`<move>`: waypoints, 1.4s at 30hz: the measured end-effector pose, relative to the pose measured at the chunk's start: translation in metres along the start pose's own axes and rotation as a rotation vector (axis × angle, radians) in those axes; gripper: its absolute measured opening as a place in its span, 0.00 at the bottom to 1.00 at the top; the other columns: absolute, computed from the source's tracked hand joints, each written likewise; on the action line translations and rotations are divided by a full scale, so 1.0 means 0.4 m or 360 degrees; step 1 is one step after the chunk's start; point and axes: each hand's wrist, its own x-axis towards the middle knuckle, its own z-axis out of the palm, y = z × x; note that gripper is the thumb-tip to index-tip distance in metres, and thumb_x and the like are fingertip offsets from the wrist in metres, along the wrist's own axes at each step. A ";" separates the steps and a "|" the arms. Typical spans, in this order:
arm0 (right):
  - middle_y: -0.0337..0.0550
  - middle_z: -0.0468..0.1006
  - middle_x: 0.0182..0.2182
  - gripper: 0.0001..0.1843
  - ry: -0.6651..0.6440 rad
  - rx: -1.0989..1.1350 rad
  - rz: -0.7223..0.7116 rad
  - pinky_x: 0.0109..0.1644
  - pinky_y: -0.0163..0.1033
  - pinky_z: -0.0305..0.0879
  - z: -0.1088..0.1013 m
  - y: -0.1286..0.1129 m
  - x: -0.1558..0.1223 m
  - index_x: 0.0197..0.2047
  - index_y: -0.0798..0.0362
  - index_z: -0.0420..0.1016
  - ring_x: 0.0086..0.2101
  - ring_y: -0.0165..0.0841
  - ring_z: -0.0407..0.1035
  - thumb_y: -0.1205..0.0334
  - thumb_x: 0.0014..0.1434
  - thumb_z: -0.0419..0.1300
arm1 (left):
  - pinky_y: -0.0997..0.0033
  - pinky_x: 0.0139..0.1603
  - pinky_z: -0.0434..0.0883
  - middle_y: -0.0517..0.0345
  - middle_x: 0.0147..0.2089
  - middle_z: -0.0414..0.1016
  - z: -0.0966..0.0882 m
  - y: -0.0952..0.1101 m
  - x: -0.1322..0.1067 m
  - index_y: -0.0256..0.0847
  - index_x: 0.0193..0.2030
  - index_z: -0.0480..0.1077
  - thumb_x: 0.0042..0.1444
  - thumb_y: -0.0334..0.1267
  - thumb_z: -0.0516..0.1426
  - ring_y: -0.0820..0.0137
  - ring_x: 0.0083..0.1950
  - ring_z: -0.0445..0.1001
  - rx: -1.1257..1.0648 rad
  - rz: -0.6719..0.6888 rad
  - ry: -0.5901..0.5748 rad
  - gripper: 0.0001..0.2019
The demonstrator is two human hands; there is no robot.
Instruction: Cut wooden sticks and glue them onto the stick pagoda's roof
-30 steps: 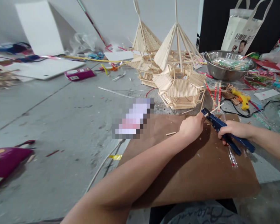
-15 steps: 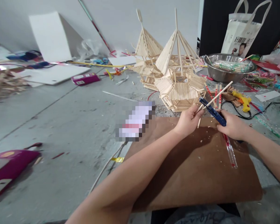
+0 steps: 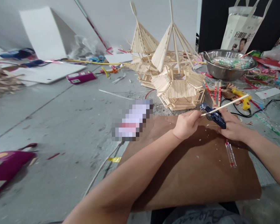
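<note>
My left hand (image 3: 188, 123) is closed around the lower end of a thin wooden chopstick (image 3: 234, 103), which slants up to the right. The chopstick passes in front of blue hand shears (image 3: 213, 115), whose handles my right hand (image 3: 233, 124) grips. The shears' head points up and left, close to my left fingertips. I cannot tell whether the blades touch the chopstick. Both hands are above a brown board (image 3: 200, 174) dotted with small wood chips. A clear, red-marked wrapper (image 3: 230, 154) lies on the board below my right hand.
Two stick-built pavilion models (image 3: 179, 87) stand just beyond the board. A metal bowl (image 3: 230, 65) holds wrapped chopsticks. A yellow glue gun (image 3: 242, 98) with a black cord lies to the right. A blurred phone-like object (image 3: 134, 119), with a cable, and purple power strips (image 3: 10, 168) lie left.
The chopstick has shifted right and tilted flatter across the shears. A short stick end that hung below my left hand no longer shows. The view has shifted slightly.
</note>
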 end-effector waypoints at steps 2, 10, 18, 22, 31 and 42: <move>0.50 0.61 0.55 0.36 0.0010 0.0048 -0.0029 0.58 0.49 0.55 0.001 0.005 0.000 0.60 0.49 0.46 0.55 0.43 0.57 0.61 0.47 0.53 | 0.78 0.24 0.61 0.58 0.22 0.68 -0.002 -0.007 0.000 0.37 0.30 0.65 0.60 0.36 0.41 0.77 0.23 0.66 0.0074 0.0107 0.0001 0.15; 0.50 0.66 0.49 0.31 0.0005 0.0174 -0.0143 0.53 0.53 0.61 -0.012 -0.004 0.002 0.56 0.46 0.50 0.50 0.46 0.62 0.60 0.50 0.55 | 0.78 0.22 0.60 0.59 0.21 0.68 -0.008 -0.019 0.009 0.36 0.28 0.65 0.58 0.31 0.43 0.77 0.21 0.64 0.0241 0.0412 0.0134 0.13; 0.50 0.67 0.50 0.28 0.0068 0.0144 -0.0358 0.53 0.49 0.61 -0.013 -0.008 0.010 0.56 0.51 0.53 0.50 0.42 0.62 0.62 0.52 0.53 | 0.76 0.23 0.59 0.59 0.21 0.65 -0.019 -0.040 0.015 0.37 0.25 0.62 0.58 0.31 0.44 0.76 0.22 0.62 0.0272 0.0451 0.0156 0.12; 0.53 0.65 0.52 0.30 0.0115 -0.0079 -0.0209 0.53 0.53 0.60 0.001 0.006 0.007 0.58 0.52 0.51 0.52 0.47 0.60 0.59 0.51 0.53 | 0.78 0.23 0.59 0.60 0.21 0.64 -0.011 -0.041 0.005 0.37 0.27 0.62 0.59 0.35 0.46 0.78 0.22 0.62 -0.0048 0.0174 -0.0007 0.11; 0.55 0.67 0.50 0.28 0.0238 -0.0264 -0.0156 0.53 0.51 0.62 0.014 0.022 0.003 0.56 0.55 0.53 0.50 0.45 0.62 0.57 0.53 0.50 | 0.78 0.29 0.63 0.62 0.23 0.65 -0.019 0.007 0.027 0.35 0.31 0.66 0.57 0.35 0.47 0.78 0.26 0.63 -0.0901 -0.0498 -0.0498 0.10; 0.55 0.70 0.48 0.27 0.0321 -0.0257 -0.0122 0.50 0.49 0.64 0.014 0.017 0.000 0.54 0.57 0.56 0.48 0.44 0.65 0.54 0.52 0.52 | 0.78 0.26 0.58 0.62 0.21 0.61 -0.024 0.006 0.028 0.36 0.22 0.61 0.58 0.39 0.46 0.79 0.24 0.59 -0.0878 -0.0527 -0.0552 0.15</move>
